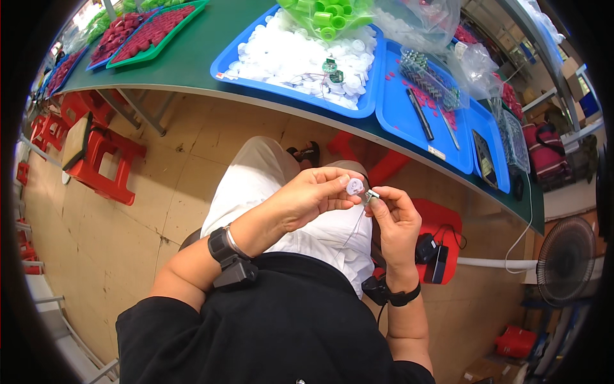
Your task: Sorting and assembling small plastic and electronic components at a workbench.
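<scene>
My left hand [322,194] is closed, pinching a small round white plastic piece [354,186] between thumb and fingers. Close beside it on the right, my right hand [395,221] grips a small circuit board [371,194] by its edge, with thin wires trailing down over my lap. The two parts are held almost together, and whether they touch I cannot tell. Beyond my hands, a blue tray [291,96] on the table holds a heap of white plastic pieces [275,54]. Two small green circuit boards [329,65] with wires lie on that heap.
A bag of green plastic rings [327,19] rests on the heap. Right of it, another blue tray [409,132] holds a black pen [420,114], tweezers [449,131] and pink bits. A phone [484,157] lies farther right. Red stools [105,157] and a fan [565,261] stand around.
</scene>
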`<state>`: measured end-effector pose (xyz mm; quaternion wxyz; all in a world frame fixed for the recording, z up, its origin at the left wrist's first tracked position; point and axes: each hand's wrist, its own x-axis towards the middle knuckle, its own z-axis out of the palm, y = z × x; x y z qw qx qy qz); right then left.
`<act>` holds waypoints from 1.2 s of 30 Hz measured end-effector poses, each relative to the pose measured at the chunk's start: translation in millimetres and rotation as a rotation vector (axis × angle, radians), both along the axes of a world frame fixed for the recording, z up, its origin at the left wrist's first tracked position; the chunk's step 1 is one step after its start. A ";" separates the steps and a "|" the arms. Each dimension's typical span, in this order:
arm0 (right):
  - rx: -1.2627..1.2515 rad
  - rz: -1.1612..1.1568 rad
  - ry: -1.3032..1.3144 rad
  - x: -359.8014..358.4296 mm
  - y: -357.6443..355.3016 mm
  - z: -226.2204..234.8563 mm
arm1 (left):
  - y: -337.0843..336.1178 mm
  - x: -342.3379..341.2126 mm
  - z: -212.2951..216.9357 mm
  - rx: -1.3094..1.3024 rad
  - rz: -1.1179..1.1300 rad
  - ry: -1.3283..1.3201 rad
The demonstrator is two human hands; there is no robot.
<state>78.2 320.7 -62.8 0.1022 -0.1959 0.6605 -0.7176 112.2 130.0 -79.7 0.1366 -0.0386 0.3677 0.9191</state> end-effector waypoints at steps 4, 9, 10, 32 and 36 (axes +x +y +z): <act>0.089 -0.015 0.080 -0.8 -1.1 -7.0 | 6.3 3.0 -7.1 0.004 0.014 -0.007; 0.127 -0.023 0.095 -1.4 -2.4 -8.9 | 8.6 5.6 -15.1 -0.068 0.033 -0.015; 0.134 -0.026 0.088 -1.6 -2.6 -9.0 | 8.7 6.0 -16.2 -0.074 0.041 0.011; 0.285 -0.159 0.321 -1.2 -6.5 -22.0 | 24.3 12.2 -12.5 -0.195 0.254 0.003; 0.334 -0.185 0.378 0.6 -7.8 -19.7 | 24.5 13.0 -17.5 -0.219 0.260 0.011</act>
